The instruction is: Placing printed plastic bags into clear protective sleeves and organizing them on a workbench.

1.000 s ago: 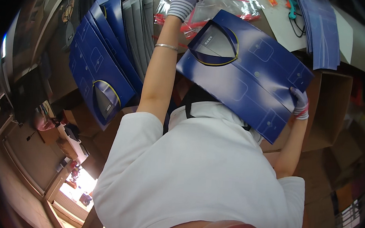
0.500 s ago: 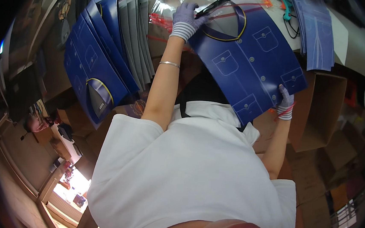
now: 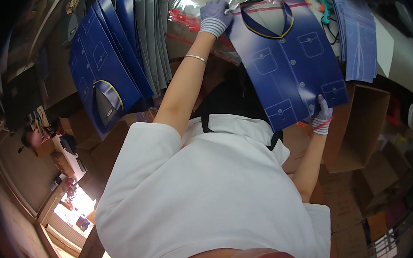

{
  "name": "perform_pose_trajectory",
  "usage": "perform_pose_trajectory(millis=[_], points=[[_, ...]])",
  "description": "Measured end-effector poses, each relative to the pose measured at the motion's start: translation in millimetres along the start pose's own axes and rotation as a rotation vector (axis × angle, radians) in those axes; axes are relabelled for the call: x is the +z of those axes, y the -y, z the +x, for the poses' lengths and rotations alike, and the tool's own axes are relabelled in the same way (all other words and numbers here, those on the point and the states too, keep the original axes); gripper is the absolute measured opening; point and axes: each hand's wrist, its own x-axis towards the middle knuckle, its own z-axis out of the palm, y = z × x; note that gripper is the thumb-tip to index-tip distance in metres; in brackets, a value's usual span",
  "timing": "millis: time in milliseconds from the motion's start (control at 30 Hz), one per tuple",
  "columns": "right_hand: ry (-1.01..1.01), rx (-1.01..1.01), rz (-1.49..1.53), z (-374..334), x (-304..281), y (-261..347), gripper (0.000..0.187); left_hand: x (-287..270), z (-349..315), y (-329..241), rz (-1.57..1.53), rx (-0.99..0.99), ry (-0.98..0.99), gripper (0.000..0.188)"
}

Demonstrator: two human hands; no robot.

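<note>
A stiff blue shirt-shaped board [image 3: 294, 63], printed with buttons and pockets, is held tilted in front of me. Its collar opening has a yellow rim, and red lines cross near its top. My left hand [image 3: 216, 17], in a purple glove with a striped cuff, is closed at the board's upper left edge; its fingertips are partly hidden. My right hand [image 3: 322, 115], gloved alike with a red band round it, grips the lower right edge, thumb on the front. Shiny clear plastic with red strips [image 3: 192, 4] lies beside my left hand.
At left stand several more blue shirt-shaped boards [image 3: 88, 61] and a row of grey sheets [image 3: 150, 37]. Light-blue printed pieces [image 3: 360, 49] hang over the table edge at right, near a teal tool [image 3: 326, 14]. An open cardboard box [image 3: 357, 128] stands below them.
The board's collar end has swung up and to the right. My left hand has moved slightly up and right with it, while my right hand stays at the lower edge.
</note>
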Motion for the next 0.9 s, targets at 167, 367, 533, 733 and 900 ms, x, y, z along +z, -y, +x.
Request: perform_pose_trajectory(millis=[167, 367, 533, 733, 900], points=[[-0.032, 0.024, 0.126, -16.1, 10.8, 7.0, 0.037, 6.0, -1.0, 21.8, -0.114, 0.024, -0.287, 0.011], [-0.119, 0.048, 0.173, -18.1, 15.5, -4.7, 0.035, -5.5, -10.1, 3.2, -0.384, -0.052, -0.460, 0.002], [-0.183, 0.013, 0.219, -13.6, 19.5, -28.1, 0.033, -29.3, -15.4, -8.1, -0.349, 0.108, -0.309, 0.012], [-0.152, 0.048, 0.188, -8.7, 37.4, -54.9, 0.039, -20.1, -23.0, -21.2, -1.303, -0.464, -0.064, 0.022], [0.514, 0.829, -0.426, -0.1, 18.6, -52.0, 0.037, 30.0, 5.5, 48.9, -0.893, -0.750, 0.102, 0.033]])
